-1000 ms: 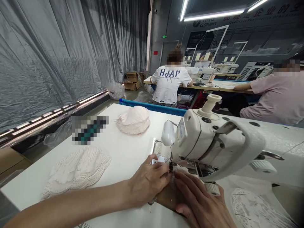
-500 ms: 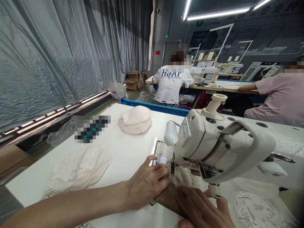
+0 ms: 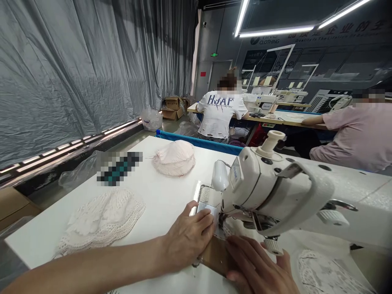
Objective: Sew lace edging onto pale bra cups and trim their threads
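My left hand (image 3: 190,236) lies on the metal needle plate (image 3: 210,207) of a white sewing machine (image 3: 254,179), fingers apart and bent, with nothing visible in them. Just right of its fingertips are the needle and presser foot, partly hidden. A piece of cream lace fabric (image 3: 228,227) runs under the machine head beside the foot. Closed on its near edge, my right hand (image 3: 260,265) has its fingers together; the grip itself is mostly hidden. Between both hands a brown strip of the machine bed (image 3: 214,255) shows.
Stacked cream lace pieces (image 3: 104,218) lie at left on the white table (image 3: 165,204). Pale pink cup-shaped pieces (image 3: 174,157) sit farther back, near a blurred dark item (image 3: 119,168). More lace (image 3: 326,271) is at right. Two people sit ahead at another table (image 3: 286,119).
My left hand's fingers have drawn slightly back and left from the presser foot, uncovering more of the plate. The right hand has shifted slightly. The view has tilted up a little.
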Action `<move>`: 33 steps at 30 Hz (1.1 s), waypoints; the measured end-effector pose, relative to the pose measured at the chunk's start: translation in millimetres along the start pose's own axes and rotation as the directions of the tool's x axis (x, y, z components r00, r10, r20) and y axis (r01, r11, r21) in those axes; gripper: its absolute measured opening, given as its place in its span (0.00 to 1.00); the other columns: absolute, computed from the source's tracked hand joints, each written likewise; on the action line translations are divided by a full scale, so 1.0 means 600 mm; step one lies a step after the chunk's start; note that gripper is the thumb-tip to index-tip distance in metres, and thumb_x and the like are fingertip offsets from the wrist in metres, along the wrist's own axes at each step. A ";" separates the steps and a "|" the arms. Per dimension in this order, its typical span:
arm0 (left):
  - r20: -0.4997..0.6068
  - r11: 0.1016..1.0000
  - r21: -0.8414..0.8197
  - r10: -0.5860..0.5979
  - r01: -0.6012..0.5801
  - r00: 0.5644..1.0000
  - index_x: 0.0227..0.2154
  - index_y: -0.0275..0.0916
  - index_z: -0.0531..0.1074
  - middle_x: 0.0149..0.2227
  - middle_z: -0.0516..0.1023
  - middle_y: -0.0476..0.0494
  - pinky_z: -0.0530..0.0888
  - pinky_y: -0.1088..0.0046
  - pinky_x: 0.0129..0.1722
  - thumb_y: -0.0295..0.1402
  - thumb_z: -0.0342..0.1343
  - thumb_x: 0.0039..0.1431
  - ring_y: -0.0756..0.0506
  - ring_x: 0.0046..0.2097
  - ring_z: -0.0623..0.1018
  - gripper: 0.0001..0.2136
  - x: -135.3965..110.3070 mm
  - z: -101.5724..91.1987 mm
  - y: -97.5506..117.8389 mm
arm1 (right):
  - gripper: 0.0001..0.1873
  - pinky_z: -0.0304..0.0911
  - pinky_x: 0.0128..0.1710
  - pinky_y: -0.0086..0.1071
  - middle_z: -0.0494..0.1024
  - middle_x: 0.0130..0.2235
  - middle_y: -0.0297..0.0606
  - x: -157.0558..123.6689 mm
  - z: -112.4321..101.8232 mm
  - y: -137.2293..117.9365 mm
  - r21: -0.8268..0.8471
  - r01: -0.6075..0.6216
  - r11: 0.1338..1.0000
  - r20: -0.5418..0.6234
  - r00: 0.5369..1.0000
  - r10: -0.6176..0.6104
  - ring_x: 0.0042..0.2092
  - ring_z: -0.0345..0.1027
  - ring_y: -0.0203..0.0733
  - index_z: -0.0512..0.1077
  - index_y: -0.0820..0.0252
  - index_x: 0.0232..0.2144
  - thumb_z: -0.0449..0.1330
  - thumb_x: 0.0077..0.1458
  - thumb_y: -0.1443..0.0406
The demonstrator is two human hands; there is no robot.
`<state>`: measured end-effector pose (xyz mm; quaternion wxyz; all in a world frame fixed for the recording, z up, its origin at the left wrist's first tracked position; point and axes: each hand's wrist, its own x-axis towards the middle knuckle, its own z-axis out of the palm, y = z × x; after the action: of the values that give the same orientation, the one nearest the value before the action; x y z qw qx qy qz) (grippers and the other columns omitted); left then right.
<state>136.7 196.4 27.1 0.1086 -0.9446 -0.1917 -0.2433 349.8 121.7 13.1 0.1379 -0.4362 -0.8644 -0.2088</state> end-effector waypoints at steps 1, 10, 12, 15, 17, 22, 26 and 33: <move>0.001 1.000 0.009 -0.006 0.006 1.000 0.42 0.28 0.67 0.39 0.73 0.39 0.59 0.59 0.50 0.20 0.44 0.60 0.44 0.46 0.71 0.10 0.000 0.000 0.000 | 0.16 0.55 0.39 0.39 0.78 0.46 0.39 0.001 0.001 0.001 -0.031 -0.009 0.999 -0.006 1.000 0.009 0.40 0.73 0.45 0.71 0.58 0.46 0.50 0.61 0.59; -0.026 0.989 -0.102 -0.108 0.105 0.994 0.45 0.34 0.65 0.42 0.73 0.42 0.59 0.62 0.51 0.19 0.43 0.59 0.47 0.48 0.71 0.13 -0.004 0.000 -0.005 | 0.18 0.55 0.42 0.43 0.80 0.37 0.41 0.023 0.005 -0.010 0.097 -0.251 0.963 -0.167 0.950 0.264 0.30 0.72 0.40 0.72 0.59 0.36 0.42 0.65 0.67; 0.022 0.963 -0.217 -0.159 0.160 0.987 0.50 0.38 0.63 0.48 0.71 0.41 0.58 0.59 0.52 0.24 0.48 0.59 0.45 0.52 0.69 0.16 -0.009 -0.020 -0.003 | 0.16 0.58 0.41 0.39 0.79 0.35 0.38 0.030 -0.017 -0.022 0.344 -0.227 0.911 -0.104 0.955 0.277 0.34 0.72 0.40 0.72 0.57 0.34 0.44 0.64 0.67; 0.227 0.813 -0.506 -0.195 0.286 0.954 0.58 0.44 0.57 0.54 0.67 0.40 0.59 0.55 0.54 0.37 0.61 0.51 0.39 0.57 0.64 0.31 -0.023 -0.072 0.010 | 0.12 0.64 0.35 0.30 0.76 0.33 0.36 0.032 -0.073 -0.041 0.743 -0.349 0.571 0.205 0.931 0.303 0.37 0.71 0.40 0.70 0.56 0.32 0.48 0.62 0.60; 0.408 0.542 -0.714 -0.192 0.443 0.893 0.56 0.43 0.62 0.50 0.71 0.41 0.64 0.59 0.51 0.42 0.64 0.46 0.39 0.54 0.67 0.32 -0.038 -0.112 0.026 | 0.14 0.64 0.30 0.27 0.73 0.29 0.34 0.026 -0.115 -0.050 0.822 -0.518 0.236 0.463 0.850 0.253 0.32 0.69 0.39 0.68 0.56 0.30 0.50 0.61 0.56; 0.769 -0.439 -0.601 -0.092 0.668 0.632 0.34 0.33 0.74 0.30 0.74 0.47 0.69 0.74 0.35 0.39 0.69 0.39 0.49 0.32 0.72 0.20 -0.080 -0.182 0.094 | 0.16 0.62 0.32 0.29 0.69 0.28 0.33 -0.015 -0.179 -0.089 0.779 -0.609 -0.149 0.621 0.783 0.049 0.32 0.64 0.38 0.68 0.57 0.28 0.53 0.58 0.52; 0.814 -0.582 -0.504 -0.073 0.638 0.576 0.27 0.31 0.74 0.24 0.70 0.50 0.66 0.78 0.30 0.42 0.69 0.38 0.53 0.27 0.68 0.18 -0.118 -0.191 0.145 | 0.17 0.61 0.35 0.30 0.69 0.31 0.33 -0.048 -0.179 -0.158 0.718 -0.655 -0.236 0.656 0.750 -0.088 0.34 0.63 0.39 0.69 0.58 0.33 0.60 0.51 0.51; 0.893 -0.689 -0.347 -0.035 0.636 0.449 0.29 0.30 0.78 0.27 0.76 0.45 0.68 0.74 0.36 0.42 0.69 0.38 0.50 0.30 0.72 0.19 -0.198 -0.165 0.211 | 0.07 0.58 0.35 0.27 0.69 0.29 0.31 -0.082 -0.168 -0.222 0.681 -0.690 -0.245 0.666 0.723 -0.185 0.32 0.62 0.35 0.70 0.61 0.29 0.54 0.55 0.66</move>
<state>51.4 15.9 38.3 -0.8540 -0.3626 -0.3586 -0.1034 275.8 -31.9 48.3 0.2012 -0.3945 -0.5639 0.6971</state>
